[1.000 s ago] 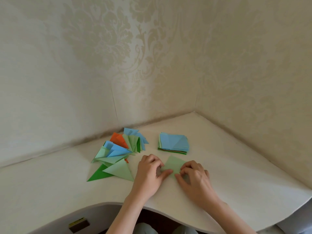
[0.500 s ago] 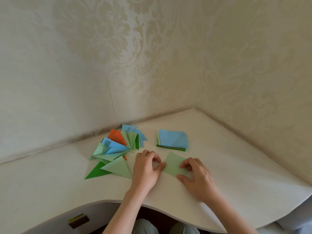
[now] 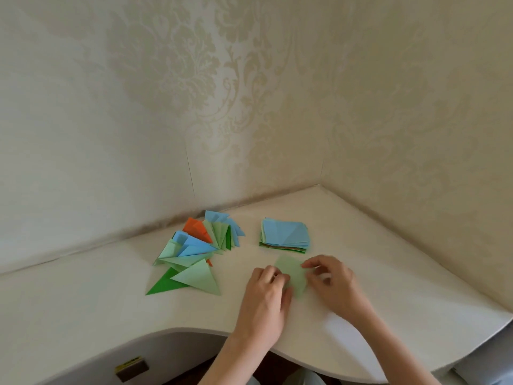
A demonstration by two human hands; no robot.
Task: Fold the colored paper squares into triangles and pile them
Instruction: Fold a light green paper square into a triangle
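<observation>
Low in the frame's centre, the left hand (image 3: 266, 290) and right hand (image 3: 330, 284) are pinching opposite edges of a light green paper square (image 3: 293, 276) on the tabletop (image 3: 83, 307), thin, limp, likely sliding easily, best taken by its corners.

Quick count: two hands, left hand (image 3: 266, 298) and right hand (image 3: 333, 284), both on one loose pale green sheet (image 3: 294, 276) in the lower middle. One stack of flat squares (image 3: 286, 236) just above it, too many thin layers to count. One messy pile of folded triangles (image 3: 198, 251) left of center: one orange, roughly three blue, the rest green, overlapping too much for an exact total.
</observation>
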